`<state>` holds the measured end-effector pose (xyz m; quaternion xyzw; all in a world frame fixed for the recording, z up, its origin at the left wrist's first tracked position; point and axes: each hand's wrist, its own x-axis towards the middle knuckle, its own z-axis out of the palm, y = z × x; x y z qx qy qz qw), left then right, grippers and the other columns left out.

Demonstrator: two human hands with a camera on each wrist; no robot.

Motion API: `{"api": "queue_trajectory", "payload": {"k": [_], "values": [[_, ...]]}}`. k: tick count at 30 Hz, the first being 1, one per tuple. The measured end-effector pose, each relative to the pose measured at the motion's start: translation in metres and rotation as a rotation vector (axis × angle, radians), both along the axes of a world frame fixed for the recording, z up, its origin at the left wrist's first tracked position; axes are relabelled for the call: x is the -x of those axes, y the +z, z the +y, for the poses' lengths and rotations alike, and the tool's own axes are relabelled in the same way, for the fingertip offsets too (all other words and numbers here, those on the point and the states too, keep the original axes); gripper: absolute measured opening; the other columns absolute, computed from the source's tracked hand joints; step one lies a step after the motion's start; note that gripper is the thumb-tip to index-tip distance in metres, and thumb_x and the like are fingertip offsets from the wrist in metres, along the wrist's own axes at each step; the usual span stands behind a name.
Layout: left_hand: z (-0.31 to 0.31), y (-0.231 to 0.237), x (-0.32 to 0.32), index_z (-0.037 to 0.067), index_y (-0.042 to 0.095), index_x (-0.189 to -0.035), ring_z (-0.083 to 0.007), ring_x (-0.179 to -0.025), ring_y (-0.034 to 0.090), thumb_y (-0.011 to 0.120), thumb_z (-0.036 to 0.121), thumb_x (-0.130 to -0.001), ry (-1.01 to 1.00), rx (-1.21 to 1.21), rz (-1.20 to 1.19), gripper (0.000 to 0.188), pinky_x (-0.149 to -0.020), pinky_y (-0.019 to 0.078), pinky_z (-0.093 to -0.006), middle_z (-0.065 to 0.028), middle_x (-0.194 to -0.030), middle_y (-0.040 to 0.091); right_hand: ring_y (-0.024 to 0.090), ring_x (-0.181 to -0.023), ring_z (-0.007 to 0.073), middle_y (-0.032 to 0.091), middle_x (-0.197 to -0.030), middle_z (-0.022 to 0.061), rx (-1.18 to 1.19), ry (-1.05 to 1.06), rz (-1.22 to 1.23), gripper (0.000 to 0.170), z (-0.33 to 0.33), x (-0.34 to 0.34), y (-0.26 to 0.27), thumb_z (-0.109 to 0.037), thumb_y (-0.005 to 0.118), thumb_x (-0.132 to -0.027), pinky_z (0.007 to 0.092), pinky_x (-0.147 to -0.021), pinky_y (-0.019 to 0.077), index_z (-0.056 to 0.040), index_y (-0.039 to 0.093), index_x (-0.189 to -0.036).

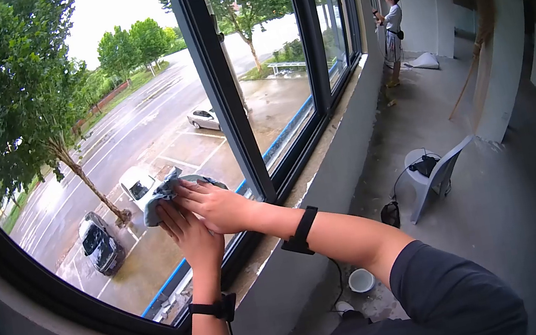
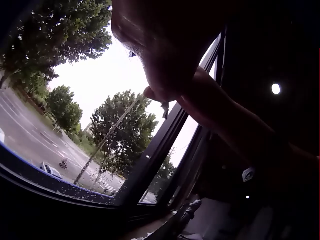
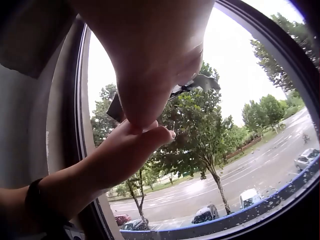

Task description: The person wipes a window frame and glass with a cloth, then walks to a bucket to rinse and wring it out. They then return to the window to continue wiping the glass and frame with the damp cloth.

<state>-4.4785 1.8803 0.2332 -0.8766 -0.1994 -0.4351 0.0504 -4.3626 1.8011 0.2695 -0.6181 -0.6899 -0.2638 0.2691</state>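
Note:
A grey-blue cloth (image 1: 160,202) lies bunched against the window glass. My left hand (image 1: 192,234) presses it from below with the fingers extended upward. From the right, my right hand (image 1: 222,207) reaches across, its fingers laid out over the cloth and overlapping the left hand. In the right wrist view, a bit of the cloth (image 3: 205,82) shows past the right hand (image 3: 145,95), with the left hand (image 3: 135,147) close under it. The left wrist view shows both hands dark against the light, most of the cloth hidden behind them.
A dark window frame (image 1: 220,84) divides the panes above a rough sill (image 1: 337,118). Below stand a white bucket (image 1: 361,280) and a plastic chair (image 1: 444,171) with a black bag and cable. Another person (image 1: 392,28) stands farther along the windows.

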Motion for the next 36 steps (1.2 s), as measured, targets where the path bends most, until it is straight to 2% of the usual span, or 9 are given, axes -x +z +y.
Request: {"api": "queue_trajectory", "payload": {"k": [1,5,8,11,13,21,27,32,36], "values": [[0.001,0.002,-0.009,-0.008,0.017,-0.161,-0.0481,-0.159,0.000,0.058,0.036,-0.096,-0.012,0.014,0.021,0.088,-0.127,0.0004,-0.0576,-0.0351,-0.168,0.006,0.027,-0.156,0.0386,0.034,-0.164,0.0247,0.028,-0.001,0.003,0.070,-0.005,-0.009,0.005,-0.013,0.059,-0.090,0.0542,-0.126,0.0258,0.0038,0.039,-0.155],[-0.005,0.023,-0.033,-0.008,0.018,-0.161,-0.0476,-0.159,0.001,0.059,0.035,-0.094,0.010,-0.022,0.004,0.089,-0.127,0.0014,-0.0576,-0.0338,-0.169,0.007,0.022,-0.158,0.0367,0.029,-0.167,0.0231,0.087,-0.016,0.019,0.075,-0.013,-0.037,0.026,-0.022,0.062,-0.093,0.0563,-0.126,0.0243,0.0002,0.035,-0.159],[-0.005,0.055,-0.037,-0.008,0.018,-0.161,-0.0472,-0.159,0.002,0.060,0.028,-0.091,0.002,-0.098,-0.012,0.089,-0.128,0.0038,-0.0575,-0.0329,-0.169,0.009,0.019,-0.159,0.0350,0.026,-0.169,0.0216,0.010,0.038,0.025,0.076,-0.010,-0.051,0.049,-0.026,0.062,-0.094,0.0565,-0.127,0.0229,-0.0004,0.033,-0.160],[-0.006,0.100,-0.034,-0.010,0.021,-0.159,-0.0484,-0.158,0.007,0.062,0.016,-0.084,0.059,-0.172,-0.008,0.089,-0.129,0.0078,-0.0556,-0.0343,-0.167,0.014,0.014,-0.160,0.0335,0.021,-0.171,0.0202,-0.037,0.060,-0.010,0.080,-0.001,-0.056,0.081,-0.033,0.061,-0.096,0.0594,-0.128,0.0147,-0.0020,0.027,-0.162],[0.001,0.125,-0.036,-0.008,0.021,-0.160,-0.0474,-0.158,0.007,0.063,0.017,-0.084,0.090,-0.216,-0.043,0.091,-0.128,0.0084,-0.0571,-0.0335,-0.167,0.014,0.011,-0.161,0.0326,0.018,-0.172,0.0185,-0.105,0.081,-0.025,0.083,0.009,-0.059,0.103,-0.036,0.059,-0.097,0.0622,-0.128,0.0062,-0.0044,0.022,-0.165],[0.009,0.209,-0.046,-0.003,0.020,-0.163,-0.0468,-0.159,0.006,0.062,0.011,-0.083,0.142,-0.395,-0.099,0.091,-0.128,0.0099,-0.0574,-0.0324,-0.168,0.012,0.009,-0.162,0.0306,0.015,-0.173,0.0177,-0.325,0.163,-0.100,0.088,0.038,-0.080,0.175,-0.042,0.059,-0.097,0.0608,-0.127,-0.0002,-0.0040,0.019,-0.165],[0.016,0.257,-0.057,0.002,0.019,-0.165,-0.0463,-0.159,0.006,0.061,0.003,-0.084,0.190,-0.495,-0.056,0.091,-0.127,0.0110,-0.0576,-0.0306,-0.169,0.010,0.009,-0.161,0.0323,0.019,-0.171,0.0200,-0.464,0.216,-0.034,0.086,0.046,-0.089,0.215,-0.041,0.059,-0.098,0.0609,-0.127,0.0012,-0.0018,0.021,-0.164],[0.026,0.291,-0.070,0.007,0.017,-0.166,-0.0460,-0.159,0.006,0.056,0.003,-0.086,0.152,-0.577,-0.031,0.089,-0.127,0.0097,-0.0588,-0.0292,-0.170,0.009,0.012,-0.160,0.0344,0.022,-0.169,0.0218,-0.597,0.229,-0.043,0.086,0.055,-0.104,0.243,-0.044,0.059,-0.099,0.0613,-0.127,0.0028,0.0001,0.021,-0.163],[0.021,0.305,-0.079,0.007,0.023,-0.165,-0.0459,-0.158,0.011,0.055,0.001,-0.085,0.164,-0.685,0.004,0.087,-0.128,0.0120,-0.0562,-0.0289,-0.169,0.015,0.013,-0.160,0.0359,0.022,-0.169,0.0237,-0.677,0.165,-0.012,0.087,0.060,-0.110,0.245,-0.046,0.057,-0.099,0.0594,-0.128,0.0059,0.0012,0.021,-0.163]]}}
